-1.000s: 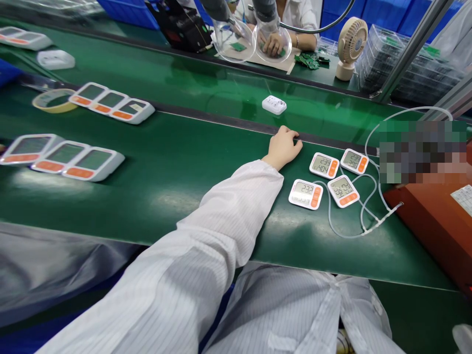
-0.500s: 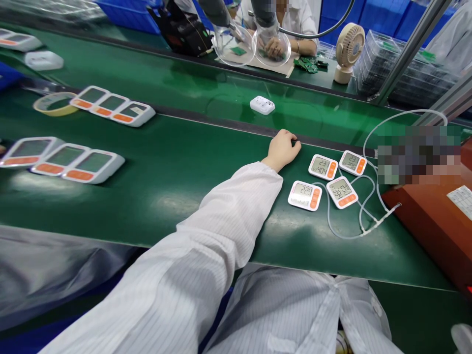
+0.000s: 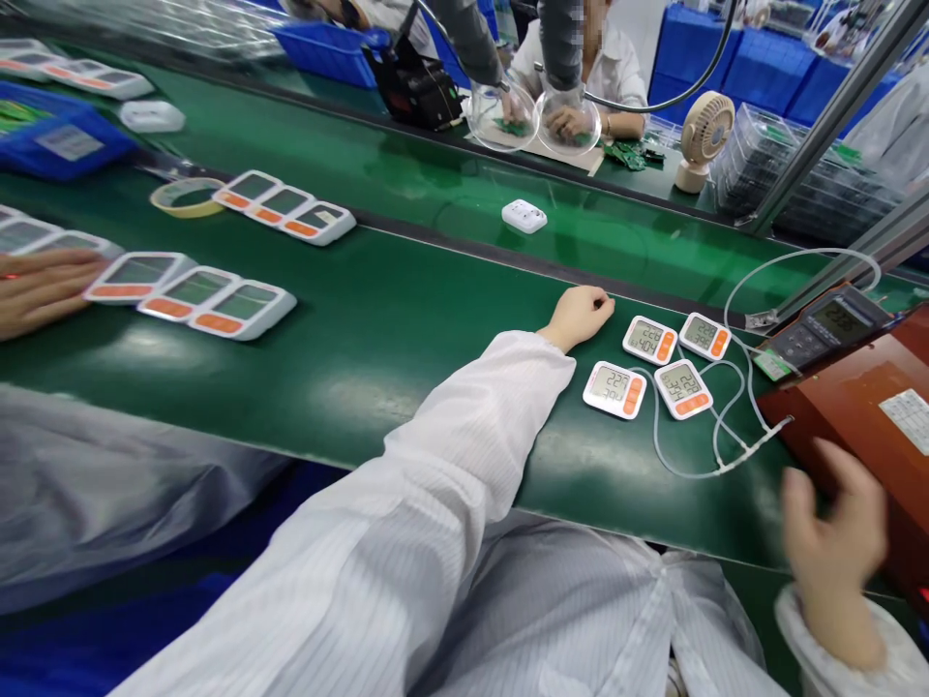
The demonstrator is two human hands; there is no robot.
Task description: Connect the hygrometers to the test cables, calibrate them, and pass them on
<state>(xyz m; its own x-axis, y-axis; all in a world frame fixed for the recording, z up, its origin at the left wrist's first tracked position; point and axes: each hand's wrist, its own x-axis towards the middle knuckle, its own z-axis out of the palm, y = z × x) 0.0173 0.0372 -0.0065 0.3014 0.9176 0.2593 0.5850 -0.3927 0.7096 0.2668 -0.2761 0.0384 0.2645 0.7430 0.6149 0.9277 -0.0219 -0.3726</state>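
Observation:
My left hand (image 3: pixel 579 318) rests on the green bench with its fingers curled in, nothing visible in them. Just right of it lie several white blood pressure monitors with orange buttons, among them a near one (image 3: pixel 614 389) and a far one (image 3: pixel 704 336); their screens show digits. Clear tubing (image 3: pixel 733 463) joins them to a red-brown box (image 3: pixel 856 416). On that box leans a dark handheld meter (image 3: pixel 834 329) with a lit display. My right hand (image 3: pixel 834 542), blurred, hovers at the box's near side, thumb and fingers apart, holding nothing visible.
More monitors stand in rows at left (image 3: pixel 251 305), where another person's hand (image 3: pixel 50 290) touches one. A tape roll (image 3: pixel 187 196), a blue bin (image 3: pixel 65 136) and a white casing (image 3: pixel 524 216) lie farther back. Across the bench, a co-worker (image 3: pixel 616 68) handles circuit boards near a small fan (image 3: pixel 704 140).
My right hand has come into view at lower right. The view has shifted, bringing in the other person's hand at left. Monitor readings have dropped slightly; my left hand stays on the bench, fingers curled tighter.

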